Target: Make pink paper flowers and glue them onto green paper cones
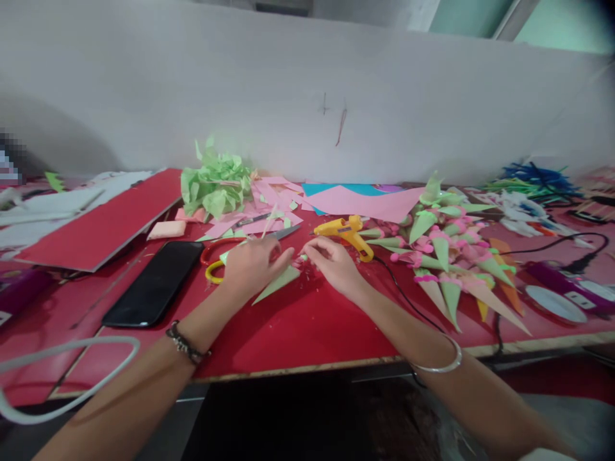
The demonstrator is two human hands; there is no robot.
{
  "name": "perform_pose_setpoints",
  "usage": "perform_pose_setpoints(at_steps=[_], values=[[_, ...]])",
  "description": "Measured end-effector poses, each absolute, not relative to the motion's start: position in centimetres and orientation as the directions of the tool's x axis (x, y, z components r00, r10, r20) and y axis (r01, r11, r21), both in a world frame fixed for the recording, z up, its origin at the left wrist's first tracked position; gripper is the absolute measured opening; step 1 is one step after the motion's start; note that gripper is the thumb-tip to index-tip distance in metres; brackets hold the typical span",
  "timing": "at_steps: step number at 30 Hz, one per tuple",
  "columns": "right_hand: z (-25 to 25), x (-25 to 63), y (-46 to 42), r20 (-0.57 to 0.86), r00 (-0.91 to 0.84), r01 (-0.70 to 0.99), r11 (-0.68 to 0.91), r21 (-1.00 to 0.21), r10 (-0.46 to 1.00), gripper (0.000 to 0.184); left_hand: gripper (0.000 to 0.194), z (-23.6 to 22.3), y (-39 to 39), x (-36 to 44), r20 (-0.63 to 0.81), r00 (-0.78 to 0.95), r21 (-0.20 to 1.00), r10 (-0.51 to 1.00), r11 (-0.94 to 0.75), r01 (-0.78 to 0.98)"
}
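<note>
Over the middle of the red tabletop (307, 333), my left hand (252, 266) is closed round a pale green paper cone (277, 286), whose point slants down to the left. Close by, my right hand (334, 261) has its thumb and fingers pinched together near small pink and green bits (300, 259) at the cone's wide end. What that pinch holds is too small to make out. A yellow glue gun (346, 234) lies just behind my right hand. Scissors with red and yellow handles (216, 271) lie partly hidden beside my left hand.
Finished-looking paper cones (446, 250) are heaped at right, near a purple power strip (571, 288) and white dish (555, 303). A black phone (154, 285) and red board (103, 221) lie left. Crumpled green paper (216, 182) and pink sheets (362, 202) line the back. The glue gun's cord (408, 298) trails right.
</note>
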State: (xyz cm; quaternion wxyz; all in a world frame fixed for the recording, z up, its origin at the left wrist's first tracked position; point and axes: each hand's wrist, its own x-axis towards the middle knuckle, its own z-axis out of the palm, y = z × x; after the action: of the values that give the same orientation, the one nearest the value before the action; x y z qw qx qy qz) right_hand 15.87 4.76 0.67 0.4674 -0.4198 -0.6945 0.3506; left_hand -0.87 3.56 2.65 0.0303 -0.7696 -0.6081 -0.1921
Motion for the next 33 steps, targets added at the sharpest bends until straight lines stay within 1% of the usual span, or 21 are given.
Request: perform_pose_setpoints(at_steps=[2,3,4,5,6,8,10,11,14,16,18,19,21,23,25,27,29,33], values=[[0.8,15.9,4.6,0.350,-0.209,0.226,0.394,-0.891,0.913,0.014,0.041,2.9,4.2,-2.0,0.447,0.148,0.168,0.882,-0.245,0.955],[0.9,15.8,4.5,0.353,-0.214,0.207,0.395,-0.895,0.911,0.014,0.044,2.9,4.5,-2.7,0.507,0.105,0.169,0.855,-0.218,0.961],[0.9,15.8,4.3,0.359,-0.220,0.188,0.401,-0.897,0.907,0.014,0.049,2.9,4.9,-3.4,0.524,0.079,0.175,0.848,-0.198,0.964],[1.0,15.8,4.2,0.369,-0.225,0.172,0.409,-0.896,0.902,0.014,0.053,2.8,5.2,-4.1,0.498,0.072,0.186,0.864,-0.188,0.964],[1.1,15.8,4.1,0.380,-0.231,0.159,0.420,-0.893,0.896,0.013,0.055,2.6,5.5,-4.7,0.441,0.069,0.189,0.895,-0.167,0.968],[1.1,15.8,3.9,0.401,-0.239,0.141,0.441,-0.886,0.884,0.013,0.052,2.4,5.9,-5.4,0.286,0.093,0.163,0.954,-0.144,0.976],[1.1,15.8,3.9,0.427,-0.241,0.134,0.466,-0.875,0.872,0.013,0.047,2.3,6.0,-5.4,0.196,0.161,0.125,0.967,-0.188,0.974],[1.1,15.8,3.9,0.439,-0.242,0.132,0.477,-0.869,0.865,0.013,0.044,2.2,6.0,-5.3,0.187,0.207,0.110,0.960,-0.230,0.967],[1.2,15.8,3.9,0.446,-0.254,0.127,0.486,-0.864,0.858,0.013,0.041,2.3,5.8,-4.6,0.203,0.315,0.060,0.927,-0.333,0.941],[1.2,15.8,3.8,0.435,-0.262,0.122,0.476,-0.871,0.862,0.014,0.042,2.4,5.6,-4.1,0.196,0.323,0.022,0.926,-0.333,0.943],[1.3,15.7,3.7,0.425,-0.264,0.119,0.467,-0.876,0.866,0.015,0.043,2.5,5.4,-3.8,0.199,0.291,0.003,0.936,-0.298,0.955],[1.3,15.7,3.7,0.425,-0.265,0.118,0.467,-0.877,0.866,0.015,0.043,2.6,5.3,-3.6,0.214,0.274,0.010,0.938,-0.283,0.959],[1.3,15.7,3.6,0.432,-0.272,0.123,0.477,-0.870,0.860,0.015,0.045,2.8,5.0,-3.2,0.260,0.275,0.060,0.926,-0.299,0.952],[1.3,15.7,3.6,0.457,-0.287,0.137,0.508,-0.850,0.842,0.013,0.045,2.9,4.8,-2.8,0.296,0.306,0.131,0.905,-0.356,0.925],[1.2,15.7,3.6,0.490,-0.307,0.151,0.550,-0.822,0.816,0.012,0.046,2.8,4.5,-2.4,0.320,0.360,0.172,0.876,-0.428,0.887],[1.1,15.7,3.7,0.513,-0.332,0.168,0.585,-0.794,0.792,0.013,0.047,2.6,4.3,-2.2,0.348,0.410,0.164,0.843,-0.485,0.859],[1.1,15.6,3.7,0.525,-0.362,0.195,0.613,-0.766,0.770,0.014,0.049,2.4,4.2,-2.1,0.365,0.461,0.129,0.809,-0.534,0.836],[1.1,15.7,3.9,0.532,-0.413,0.217,0.648,-0.730,0.739,0.015,0.051,2.1,4.1,-2.0,0.333,0.528,0.088,0.781,-0.583,0.808]])
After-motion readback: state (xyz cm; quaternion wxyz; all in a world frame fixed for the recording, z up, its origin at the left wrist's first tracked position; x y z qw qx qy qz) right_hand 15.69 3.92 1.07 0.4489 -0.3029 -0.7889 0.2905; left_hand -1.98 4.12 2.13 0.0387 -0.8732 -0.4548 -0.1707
